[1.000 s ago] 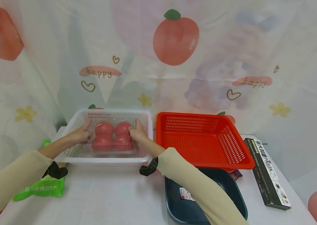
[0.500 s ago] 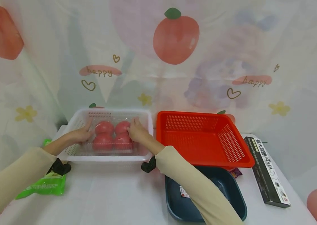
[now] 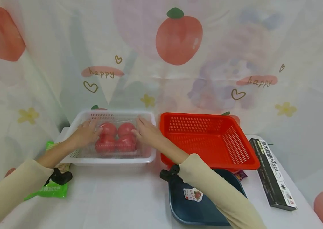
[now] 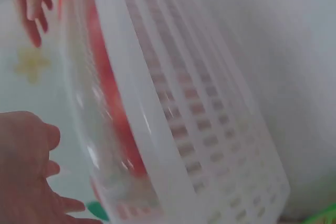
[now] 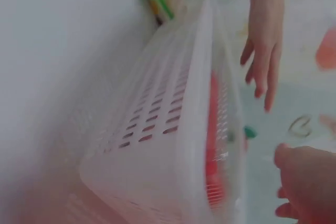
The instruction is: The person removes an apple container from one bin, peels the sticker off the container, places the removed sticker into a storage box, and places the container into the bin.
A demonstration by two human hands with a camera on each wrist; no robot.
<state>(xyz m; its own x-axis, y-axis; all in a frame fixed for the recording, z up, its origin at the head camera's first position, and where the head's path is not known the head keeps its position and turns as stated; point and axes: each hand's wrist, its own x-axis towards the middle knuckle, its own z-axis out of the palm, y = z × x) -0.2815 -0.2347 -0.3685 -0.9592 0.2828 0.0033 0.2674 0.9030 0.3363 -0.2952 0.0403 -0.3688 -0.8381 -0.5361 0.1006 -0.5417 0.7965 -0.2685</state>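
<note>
A clear plastic box (image 3: 116, 153) holding several red round fruits (image 3: 105, 144) lies in the white slotted basket (image 3: 109, 161) at the left back of the table. Above the box's left side is my left hand (image 3: 85, 133), its fingers spread and holding nothing. On the other side my right hand (image 3: 150, 132) hovers over the box's right end, fingers extended and holding nothing. In the left wrist view, the left hand (image 4: 23, 166) stands apart from the clear lid. The right wrist view likewise has a gap between the right hand (image 5: 310, 179) and the box.
A red slotted basket (image 3: 198, 143) stands right of the white one. In front of it is a dark blue tray (image 3: 187, 214), partly under the right sleeve. A long black box (image 3: 271, 178) lies at the right edge, a green packet (image 3: 53, 190) at the left.
Both hands have let go of the clear box's sides and lifted above it, fingers opening. The right forearm has shifted right; the box stays in the white basket.
</note>
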